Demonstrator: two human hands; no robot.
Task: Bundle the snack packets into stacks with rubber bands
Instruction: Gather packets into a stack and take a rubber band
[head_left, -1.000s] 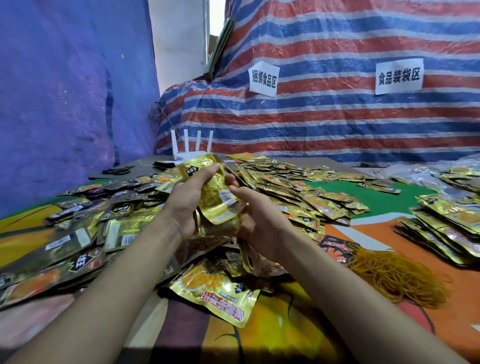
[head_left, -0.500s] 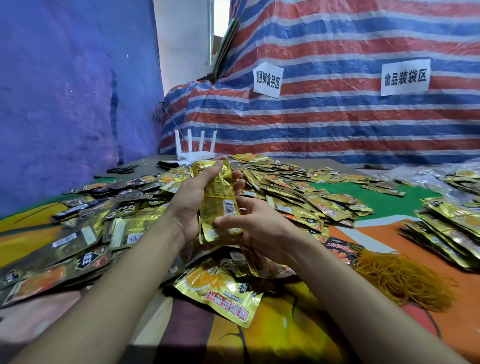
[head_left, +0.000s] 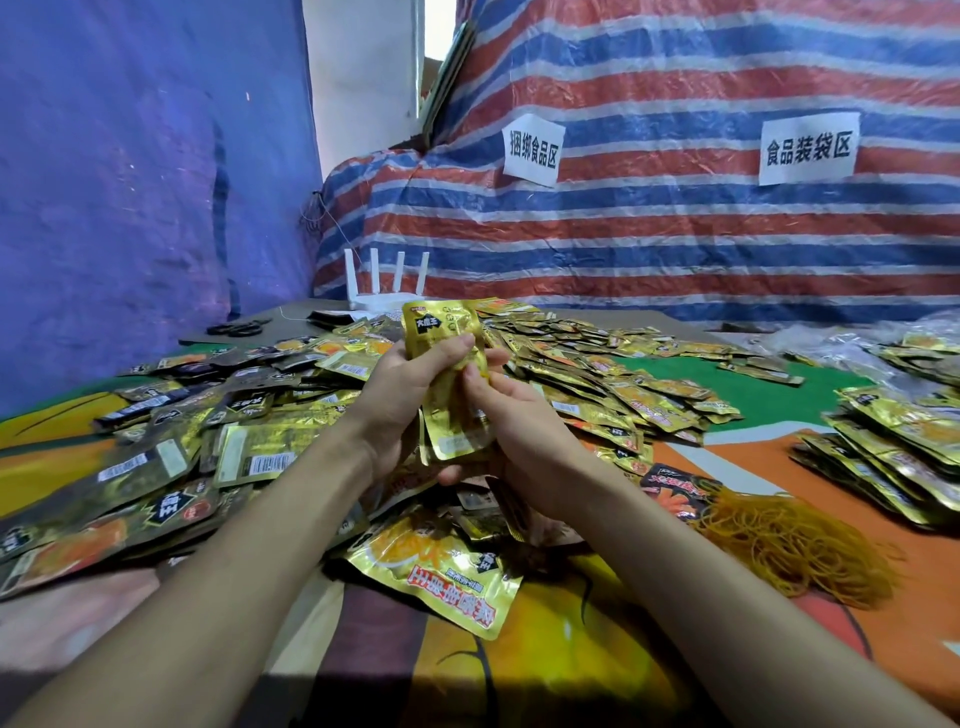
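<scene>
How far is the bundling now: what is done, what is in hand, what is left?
Done, apparently: packet stacks lie at the right; bands on them cannot be seen. In hand: left hand and right hand grip a small gold stack, no band visible. Left: many loose packets, and the rubber bands pile.

1. Paper sign at 12 o'clock on the striped tarp: "捆绑食品区" in black.
2. Second sign at 1 o'clock, same tarp: "食品装袋区".
3. Held packet, centre: black badge near its top with three white characters. The last is 王; the others are unclear.
4. Dark packet at 8 o'clock on the surface: similar badge, 王 legible.
5. Gold packet at 6 o'clock: large red characters, upside down, not readable.
6. Barcode packet at 9 o'clock: digits too small.
</scene>
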